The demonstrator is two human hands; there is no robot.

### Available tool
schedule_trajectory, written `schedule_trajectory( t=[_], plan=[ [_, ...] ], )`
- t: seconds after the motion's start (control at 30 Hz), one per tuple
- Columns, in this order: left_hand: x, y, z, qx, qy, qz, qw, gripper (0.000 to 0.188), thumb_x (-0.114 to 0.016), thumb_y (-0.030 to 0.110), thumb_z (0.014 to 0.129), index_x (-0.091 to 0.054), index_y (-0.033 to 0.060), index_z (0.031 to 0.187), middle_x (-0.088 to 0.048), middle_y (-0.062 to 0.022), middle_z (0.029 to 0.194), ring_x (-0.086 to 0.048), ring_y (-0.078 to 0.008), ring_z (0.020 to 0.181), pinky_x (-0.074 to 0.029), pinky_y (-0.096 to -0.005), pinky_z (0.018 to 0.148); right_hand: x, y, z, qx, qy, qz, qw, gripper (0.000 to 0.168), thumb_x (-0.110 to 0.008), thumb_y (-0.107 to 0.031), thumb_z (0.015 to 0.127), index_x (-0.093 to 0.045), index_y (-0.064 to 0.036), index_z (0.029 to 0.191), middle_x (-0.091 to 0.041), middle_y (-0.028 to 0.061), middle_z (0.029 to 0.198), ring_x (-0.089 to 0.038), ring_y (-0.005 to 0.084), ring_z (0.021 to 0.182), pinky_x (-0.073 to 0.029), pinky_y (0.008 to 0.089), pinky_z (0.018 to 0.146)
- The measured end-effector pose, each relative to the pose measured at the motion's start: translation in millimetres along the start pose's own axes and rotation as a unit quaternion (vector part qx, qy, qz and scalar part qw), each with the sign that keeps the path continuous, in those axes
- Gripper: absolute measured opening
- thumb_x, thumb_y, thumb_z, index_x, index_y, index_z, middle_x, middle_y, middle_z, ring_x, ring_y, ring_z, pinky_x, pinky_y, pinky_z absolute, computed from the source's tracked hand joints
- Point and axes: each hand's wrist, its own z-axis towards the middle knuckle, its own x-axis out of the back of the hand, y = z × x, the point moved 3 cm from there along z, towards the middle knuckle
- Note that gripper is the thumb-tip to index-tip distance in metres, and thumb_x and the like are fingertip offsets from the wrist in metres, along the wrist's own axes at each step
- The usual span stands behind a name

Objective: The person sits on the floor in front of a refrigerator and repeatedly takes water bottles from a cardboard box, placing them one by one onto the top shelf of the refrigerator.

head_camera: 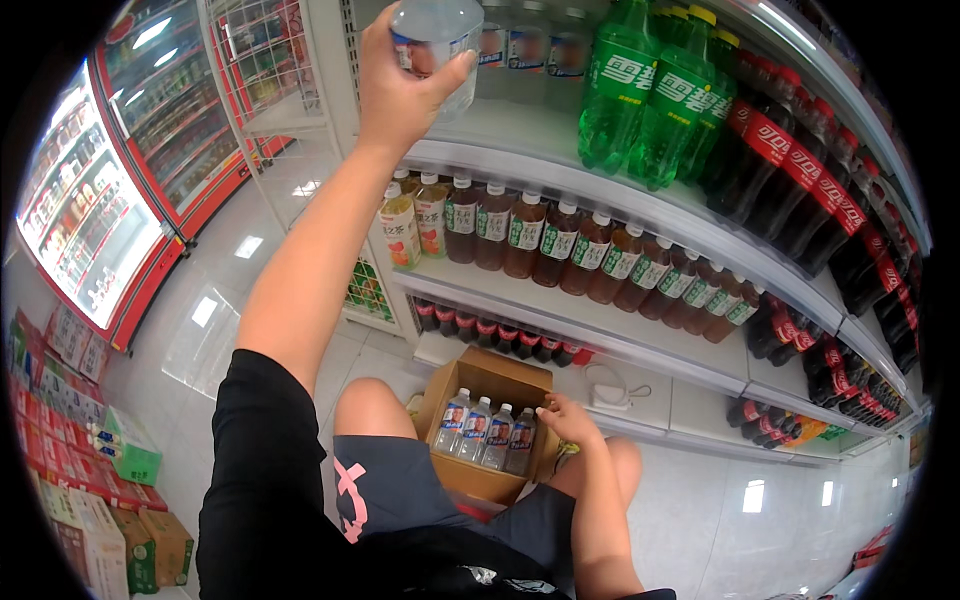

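My left hand (405, 97) is raised to the upper shelf (517, 120) and grips a clear plastic bottle (442, 45) with a blue label. Behind that bottle stand several similar clear bottles (529, 45). Between my knees sits an open cardboard box (487, 367) holding a row of clear labelled bottles (487, 431). At the right edge of the box is my right hand (570, 416), its fingers by the rim and close to the rightmost bottle. Whether those fingers pinch the flap or only rest there is hard to tell.
Large green soda bottles (615, 90) and cola bottles (795, 157) fill the upper shelf's right part. Tea bottles (525, 232) line the middle shelf. A white device with a cable (611, 395) lies on the bottom shelf. Leftward are a wire rack (266, 97), lit refrigerators (82, 202) and stacked cartons (82, 517).
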Motion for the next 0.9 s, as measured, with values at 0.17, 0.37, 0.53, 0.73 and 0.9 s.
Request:
schedule_trajectory(
  t=[0.17,0.37,0.53,0.73,0.9],
  plan=[
    [-21,-56,7,0.044,0.022,0.179,0.983,0.075,-0.084,0.026,0.071,-0.047,-0.0004,0.131,-0.058,-0.0134,0.117,-0.059,-0.021,0.102,-0.049,-0.0334,0.087,-2,-4,2,-0.006,-0.014,0.014,1.0,0.062,-0.066,-0.038,0.09,-0.052,0.004,0.133,-0.071,0.0195,0.107,-0.068,0.0288,0.099,-0.052,0.0374,0.088],
    [-27,-107,12,0.078,0.031,0.181,0.98,0.092,-0.081,0.032,0.07,-0.034,-0.0002,0.142,-0.054,-0.0223,0.127,-0.055,-0.0319,0.117,-0.047,-0.04,0.094,-4,-15,0,-0.002,-0.033,0.001,0.999,0.063,-0.065,-0.041,0.09,-0.051,0.002,0.135,-0.071,0.0169,0.106,-0.068,0.0293,0.099,-0.051,0.0381,0.089],
    [-35,-109,25,0.155,-0.08,0.405,0.898,0.086,-0.08,0.042,0.071,-0.04,0.0075,0.138,-0.05,-0.0206,0.132,-0.053,-0.0357,0.115,-0.043,-0.054,0.096,-4,-15,-1,-0.002,-0.052,0.016,0.999,0.064,-0.064,-0.039,0.091,-0.048,0.004,0.137,-0.072,0.0171,0.099,-0.068,0.0305,0.096,-0.052,0.0388,0.086],
    [-24,-125,29,0.107,-0.046,0.52,0.846,0.087,-0.08,0.051,0.071,-0.039,0.01,0.136,-0.039,-0.0181,0.141,-0.04,-0.0434,0.124,-0.036,-0.0622,0.096,-13,-14,4,-0.022,-0.086,-0.005,0.996,0.064,-0.063,-0.04,0.091,-0.048,0.0,0.138,-0.071,0.0161,0.105,-0.067,0.03,0.101,-0.051,0.0388,0.087],
    [-28,-145,33,0.11,-0.051,0.521,0.845,0.091,-0.079,0.053,0.071,-0.036,0.0104,0.138,-0.029,-0.018,0.147,-0.031,-0.045,0.13,-0.034,-0.0635,0.096,-18,-6,5,-0.029,-0.083,-0.02,0.996,0.065,-0.063,-0.041,0.091,-0.046,-0.001,0.14,-0.071,0.016,0.107,-0.067,0.0308,0.102,-0.051,0.0388,0.088]
  ],
)
